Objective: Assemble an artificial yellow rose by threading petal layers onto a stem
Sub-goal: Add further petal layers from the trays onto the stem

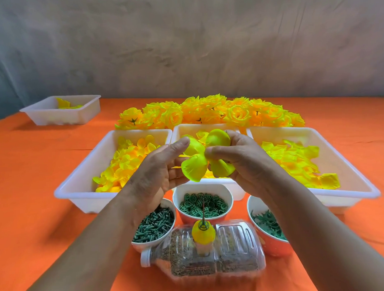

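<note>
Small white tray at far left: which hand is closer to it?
Left. The left hand is right of the tray; the right hand, pinching the petal layer, is farther right.

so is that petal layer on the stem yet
No, the petal layer is held up between the left hand and right hand, well clear of the stem standing in the bottle.

Four white trays (80, 203), three bowls (223, 190), one bottle (234, 255), one petal layer (195, 169), two hands (154, 172)

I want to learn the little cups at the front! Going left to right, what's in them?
green pegs → green rings → spiky green leaf pieces
</note>
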Motion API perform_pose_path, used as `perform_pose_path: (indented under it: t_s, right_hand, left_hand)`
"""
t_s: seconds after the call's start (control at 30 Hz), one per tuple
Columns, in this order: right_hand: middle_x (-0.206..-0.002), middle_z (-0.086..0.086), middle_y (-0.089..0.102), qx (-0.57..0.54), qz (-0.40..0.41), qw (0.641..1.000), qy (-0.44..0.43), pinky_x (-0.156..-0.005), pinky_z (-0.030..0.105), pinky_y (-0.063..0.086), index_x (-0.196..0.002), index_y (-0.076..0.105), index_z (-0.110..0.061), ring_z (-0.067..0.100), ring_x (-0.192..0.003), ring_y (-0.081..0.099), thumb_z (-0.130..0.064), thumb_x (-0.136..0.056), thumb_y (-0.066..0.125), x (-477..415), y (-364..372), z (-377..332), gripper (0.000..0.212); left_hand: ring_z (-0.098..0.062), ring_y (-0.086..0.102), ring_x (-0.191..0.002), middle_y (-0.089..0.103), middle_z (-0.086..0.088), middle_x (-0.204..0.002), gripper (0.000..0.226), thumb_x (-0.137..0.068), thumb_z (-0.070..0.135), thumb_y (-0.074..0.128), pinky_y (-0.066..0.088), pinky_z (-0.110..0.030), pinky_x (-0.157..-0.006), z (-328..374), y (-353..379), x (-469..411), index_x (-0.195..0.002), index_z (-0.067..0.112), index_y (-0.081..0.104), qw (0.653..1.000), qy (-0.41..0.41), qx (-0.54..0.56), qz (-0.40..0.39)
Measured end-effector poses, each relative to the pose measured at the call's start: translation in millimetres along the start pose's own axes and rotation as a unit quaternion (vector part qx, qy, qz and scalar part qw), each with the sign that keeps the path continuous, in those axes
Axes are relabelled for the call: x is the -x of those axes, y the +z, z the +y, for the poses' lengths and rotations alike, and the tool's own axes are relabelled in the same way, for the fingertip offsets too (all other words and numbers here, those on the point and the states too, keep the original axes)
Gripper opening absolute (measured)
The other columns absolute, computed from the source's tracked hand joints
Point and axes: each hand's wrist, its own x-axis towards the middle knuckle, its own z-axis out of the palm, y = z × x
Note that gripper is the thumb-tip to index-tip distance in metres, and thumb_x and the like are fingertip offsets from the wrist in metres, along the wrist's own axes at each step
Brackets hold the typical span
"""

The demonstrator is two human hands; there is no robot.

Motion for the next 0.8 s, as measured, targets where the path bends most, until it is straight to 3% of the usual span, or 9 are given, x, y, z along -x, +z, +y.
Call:
perform_pose_path:
  t_s: [0.13,0.23,0.5,0.63,0.73,0.8]
  right_hand:
    - [-0.073,0.005,0.063,0.000,-0.039,0.999,-0.022,-0.046,0.023,0.048,-0.093,0.062,-0.014,0.015,-0.057,0.061,0.005,-0.085,0.063,17.6,9.9,-12.3,0.021]
    - [-0.069,0.000,0.065,0.002,-0.050,0.998,-0.035,-0.044,0.022,0.047,-0.093,0.063,-0.018,0.012,-0.055,0.062,0.004,-0.085,0.063,27.9,14.1,-18.0,0.023]
    - [-0.067,-0.002,0.067,-0.008,-0.071,0.997,-0.026,-0.044,0.021,0.048,-0.095,0.062,-0.015,0.009,-0.055,0.063,0.001,-0.086,0.063,49.3,18.9,-25.6,0.019]
    - [-0.083,0.007,0.068,0.013,-0.072,0.997,-0.007,-0.058,0.032,0.052,-0.103,0.062,-0.010,0.017,-0.067,0.065,-0.001,-0.085,0.065,58.0,20.7,-18.6,0.020]
    - [-0.084,0.008,0.066,0.016,-0.064,0.998,0.002,-0.073,0.042,0.048,-0.101,0.063,-0.011,0.023,-0.075,0.062,0.000,-0.085,0.065,61.4,21.8,-12.6,0.019]
    - [-0.081,0.006,0.066,0.013,-0.063,0.998,0.004,-0.073,0.041,0.049,-0.095,0.063,-0.013,0.023,-0.075,0.062,0.000,-0.085,0.065,63.8,22.0,-10.5,0.017]
  left_hand:
    - [-0.021,0.073,-0.078,0.075,-0.009,-0.094,0.044,-0.075,0.038,0.073,0.055,-0.027,-0.060,17.6,10.6,16.7,-0.109,0.013,0.064,0.999,0.032,-0.019,-0.016]
    - [-0.018,0.071,-0.067,0.075,-0.005,-0.082,0.048,-0.065,0.028,0.077,0.053,-0.025,-0.052,23.8,15.7,25.7,-0.107,0.013,0.061,0.999,0.045,-0.026,-0.007]
    - [-0.017,0.069,-0.061,0.072,-0.006,-0.080,0.057,-0.057,0.018,0.074,0.052,-0.025,-0.047,40.4,17.8,45.0,-0.112,0.008,0.059,0.998,0.066,-0.018,0.014]
    - [-0.018,0.069,-0.057,0.072,0.000,-0.071,0.058,-0.051,0.018,0.076,0.051,-0.025,-0.044,36.4,17.6,58.9,-0.106,0.012,0.058,0.999,0.040,-0.021,-0.011]
    - [-0.022,0.070,-0.064,0.073,-0.005,-0.079,0.065,-0.050,0.000,0.084,0.053,-0.028,-0.049,25.8,15.6,63.4,-0.109,0.013,0.059,1.000,0.012,-0.019,-0.021]
    - [-0.023,0.070,-0.070,0.073,-0.006,-0.083,0.055,-0.057,0.010,0.076,0.055,-0.030,-0.052,20.6,14.1,64.9,-0.109,0.013,0.059,1.000,0.005,-0.011,-0.016]
